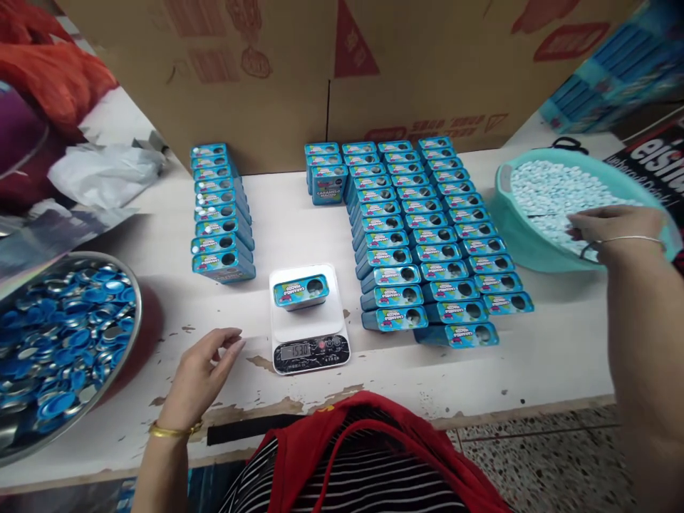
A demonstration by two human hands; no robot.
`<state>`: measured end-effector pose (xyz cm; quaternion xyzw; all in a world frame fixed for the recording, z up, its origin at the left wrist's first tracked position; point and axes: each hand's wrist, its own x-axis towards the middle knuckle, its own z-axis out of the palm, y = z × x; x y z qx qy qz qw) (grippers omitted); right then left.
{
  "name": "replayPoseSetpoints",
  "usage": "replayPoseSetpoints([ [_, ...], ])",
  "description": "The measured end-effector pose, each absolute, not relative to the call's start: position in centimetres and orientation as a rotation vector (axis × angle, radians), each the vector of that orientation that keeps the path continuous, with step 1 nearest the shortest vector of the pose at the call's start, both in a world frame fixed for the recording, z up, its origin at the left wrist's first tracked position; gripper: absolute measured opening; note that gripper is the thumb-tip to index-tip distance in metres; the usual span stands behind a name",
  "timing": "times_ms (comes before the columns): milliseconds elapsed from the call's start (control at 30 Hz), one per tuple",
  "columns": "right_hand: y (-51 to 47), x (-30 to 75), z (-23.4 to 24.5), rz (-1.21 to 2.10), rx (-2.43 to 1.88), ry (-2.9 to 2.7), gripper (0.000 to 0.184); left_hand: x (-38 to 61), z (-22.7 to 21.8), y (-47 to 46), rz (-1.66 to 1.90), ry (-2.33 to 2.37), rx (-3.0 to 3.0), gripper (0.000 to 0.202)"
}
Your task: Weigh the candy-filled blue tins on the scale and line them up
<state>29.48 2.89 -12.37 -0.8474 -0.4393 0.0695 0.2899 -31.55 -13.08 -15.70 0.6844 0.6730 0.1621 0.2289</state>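
A small white digital scale [310, 335] stands on the table in front of me, with one blue tin [301, 291] resting on its platform. My left hand [203, 374] rests on the table just left of the scale, fingers loosely curled, holding nothing. My right hand [609, 226] reaches into a teal basin [516, 228] of small white candies [550, 192] at the right. Its fingers are bent down among the candies, and what they hold, if anything, is hidden. Rows of several blue tins [427, 235] stand right of the scale. A single column of blue tins [220, 214] stands to the left.
A metal bowl [128, 342] full of blue and silver round lids [53, 335] sits at the left table edge. Large cardboard boxes [331, 71] stand along the back. White crumpled plastic [107, 174] and red cloth lie at the far left. Blue packs [614, 71] are stacked at the top right.
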Motion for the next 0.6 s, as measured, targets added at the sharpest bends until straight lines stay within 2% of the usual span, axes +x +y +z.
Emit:
replayPoseSetpoints([
  [67,2.4,25.8,-10.8,0.263,-2.166,-1.046,0.033,-31.4,-15.6,-12.9,0.464,1.839,1.887,0.043],
  [167,0.8,17.0,-7.8,0.673,-1.714,-1.107,0.007,-31.1,-15.7,-12.8,0.474,1.798,1.920,0.041],
  [300,-1.8,4.5,-5.6,1.073,-1.365,-1.650,0.009,-30.9,-15.9,-13.0,0.495,1.753,1.938,0.038],
  [433,-2.5,-2.3,-6.9,1.038,-1.156,-2.023,0.007,-31.1,-16.1,-13.7,0.528,1.744,1.926,0.037],
  [600,-1.9,-4.1,-8.8,0.851,-1.134,-2.308,0.010,-31.6,-16.4,-14.5,0.552,1.744,1.897,0.038],
])
